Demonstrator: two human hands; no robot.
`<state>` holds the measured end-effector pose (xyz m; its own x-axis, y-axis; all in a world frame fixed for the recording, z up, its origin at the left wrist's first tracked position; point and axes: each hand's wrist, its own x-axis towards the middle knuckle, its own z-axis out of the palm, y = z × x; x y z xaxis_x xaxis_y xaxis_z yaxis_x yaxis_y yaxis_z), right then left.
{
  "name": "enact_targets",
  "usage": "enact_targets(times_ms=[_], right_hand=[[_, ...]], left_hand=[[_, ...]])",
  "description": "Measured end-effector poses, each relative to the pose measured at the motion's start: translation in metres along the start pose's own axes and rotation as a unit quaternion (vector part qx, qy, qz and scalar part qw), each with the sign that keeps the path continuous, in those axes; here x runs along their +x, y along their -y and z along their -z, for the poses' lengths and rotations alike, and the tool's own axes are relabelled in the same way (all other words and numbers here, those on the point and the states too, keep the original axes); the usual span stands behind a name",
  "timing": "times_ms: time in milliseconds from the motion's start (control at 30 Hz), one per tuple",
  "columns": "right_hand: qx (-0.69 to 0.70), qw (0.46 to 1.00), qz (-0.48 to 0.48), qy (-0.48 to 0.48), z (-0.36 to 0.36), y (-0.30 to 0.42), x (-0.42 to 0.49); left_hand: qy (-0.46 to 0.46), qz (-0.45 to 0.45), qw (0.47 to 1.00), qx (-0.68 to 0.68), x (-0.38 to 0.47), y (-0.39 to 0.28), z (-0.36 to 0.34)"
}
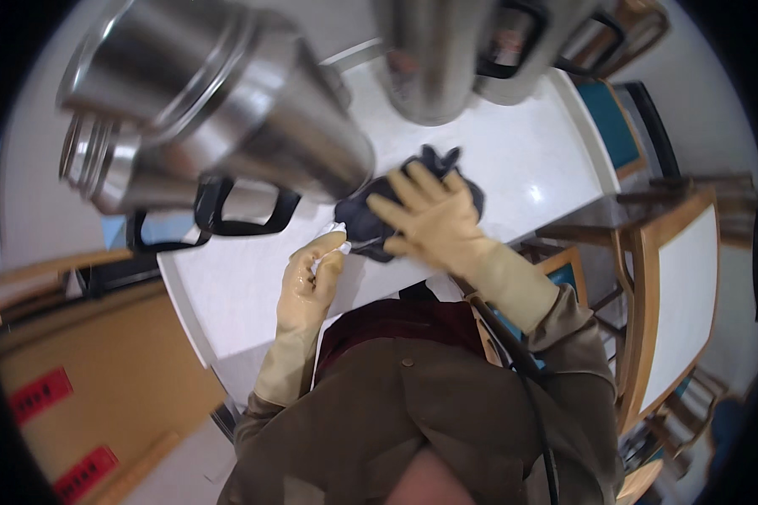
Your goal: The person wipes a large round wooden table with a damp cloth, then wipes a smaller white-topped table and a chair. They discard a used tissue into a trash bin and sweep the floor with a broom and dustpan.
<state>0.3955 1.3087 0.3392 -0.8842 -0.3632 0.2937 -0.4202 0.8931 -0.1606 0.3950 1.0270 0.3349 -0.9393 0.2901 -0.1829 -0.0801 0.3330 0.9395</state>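
My left hand (311, 273), in a wet-looking pale yellow rubber glove, pinches a small crumpled white piece (335, 233) between thumb and fingers; whether it is paper or cloth I cannot tell. Spread wide in a matching glove, my right hand (439, 221) is over a dark bundle (364, 211) on the white table (505, 151). Loose ends stick up at the bundle's far side, and the glove hides part of it. Contact between that hand and the bundle is unclear. Close to my left hand rises a large stainless steel flask (271, 126) with a black handle (284, 211).
Behind the large flask is another steel flask (158, 180). Several more flasks, including a tall one (429, 69), stand at the table's far side. To the right are wooden chairs and a wood-framed white panel (682, 309). A tan surface (126, 353) with red labels lies left.
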Motion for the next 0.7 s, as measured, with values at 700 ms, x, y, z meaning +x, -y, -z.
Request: enact_targets(times_ms=[700], right_hand=[[-0.117,0.978,-0.167,-0.051,-0.092,0.021,-0.036]], left_hand=[[-0.535,0.184,0.773,-0.287,-0.345,0.275,0.154]])
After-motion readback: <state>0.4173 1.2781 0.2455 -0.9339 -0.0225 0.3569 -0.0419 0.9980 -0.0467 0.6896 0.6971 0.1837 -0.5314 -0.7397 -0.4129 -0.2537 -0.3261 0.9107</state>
